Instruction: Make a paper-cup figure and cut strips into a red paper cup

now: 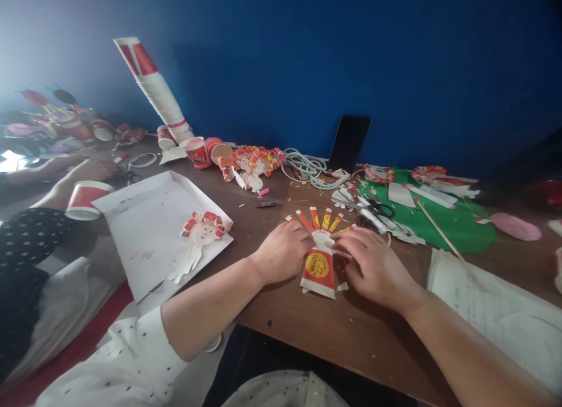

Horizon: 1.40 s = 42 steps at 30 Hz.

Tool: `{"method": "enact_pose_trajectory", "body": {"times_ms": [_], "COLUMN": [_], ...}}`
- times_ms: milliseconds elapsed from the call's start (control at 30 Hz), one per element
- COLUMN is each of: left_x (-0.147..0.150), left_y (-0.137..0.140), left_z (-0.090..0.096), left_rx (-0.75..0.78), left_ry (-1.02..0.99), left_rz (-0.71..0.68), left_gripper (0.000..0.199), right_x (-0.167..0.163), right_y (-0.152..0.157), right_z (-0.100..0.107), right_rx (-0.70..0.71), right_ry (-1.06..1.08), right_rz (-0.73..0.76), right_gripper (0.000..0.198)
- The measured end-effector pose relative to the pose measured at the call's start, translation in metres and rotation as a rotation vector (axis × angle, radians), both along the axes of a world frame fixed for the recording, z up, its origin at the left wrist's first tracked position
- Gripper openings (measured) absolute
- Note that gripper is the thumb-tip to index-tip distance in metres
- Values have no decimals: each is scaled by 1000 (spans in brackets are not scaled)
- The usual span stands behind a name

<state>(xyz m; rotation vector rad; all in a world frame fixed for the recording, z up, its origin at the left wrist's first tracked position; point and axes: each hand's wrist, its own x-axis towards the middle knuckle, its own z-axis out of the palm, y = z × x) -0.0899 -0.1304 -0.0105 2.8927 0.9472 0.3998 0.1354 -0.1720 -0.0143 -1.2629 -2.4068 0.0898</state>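
Note:
A cut-up paper cup lies opened out on the brown table in front of me. Its lower panel is red with a round gold emblem, and several narrow red-and-gold strips fan out at its top around a pale middle. My left hand grips its left edge with curled fingers. From the other side, my right hand has its fingertips on the pale middle and right edge, with the thumb bent below. The fingertips of both hands are partly hidden. Small paper scraps lie beside the cut-out.
Scissors lie beyond my right hand, near a green sheet and a thin stick. A white box lid bears a paper figure. Behind stand a phone, a cable and stacked cups. A co-worker's arm is at left.

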Motion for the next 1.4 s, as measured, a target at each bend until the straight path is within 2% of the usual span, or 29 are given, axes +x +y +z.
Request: {"method": "enact_pose_trajectory", "body": {"times_ms": [100, 267, 467, 733, 967, 1100, 1167, 1300, 1400], "left_x": [0, 1, 3, 7, 19, 33, 39, 45, 46], "left_y": [0, 0, -1, 0, 27, 43, 45, 42, 41], "left_z": [0, 0, 0, -2, 8, 15, 12, -2, -11], "left_rx": [0, 1, 24, 56, 52, 5, 7, 50, 74], "left_ry": [-3, 14, 51, 113, 143, 155, 122, 20, 6], "left_rz": [2, 1, 4, 119, 168, 215, 255, 281, 250], "left_gripper": [25, 26, 31, 35, 32, 23, 21, 28, 28], "right_x": [0, -14, -18, -11, -9, -2, 1, 12, 30], "right_y": [4, 3, 1, 9, 38, 54, 57, 59, 63], "right_z": [-1, -4, -3, -6, -9, -13, -16, -18, -17], "right_rx": [55, 30, 14, 28, 41, 15, 22, 58, 62], "right_ry": [1, -136, -164, -198, -209, -123, -73, 28, -19], "right_rz": [-76, -13, -30, -88, -123, -128, -135, -168, -267], "right_gripper": [45, 44, 41, 48, 48, 48, 48, 46, 44]}}
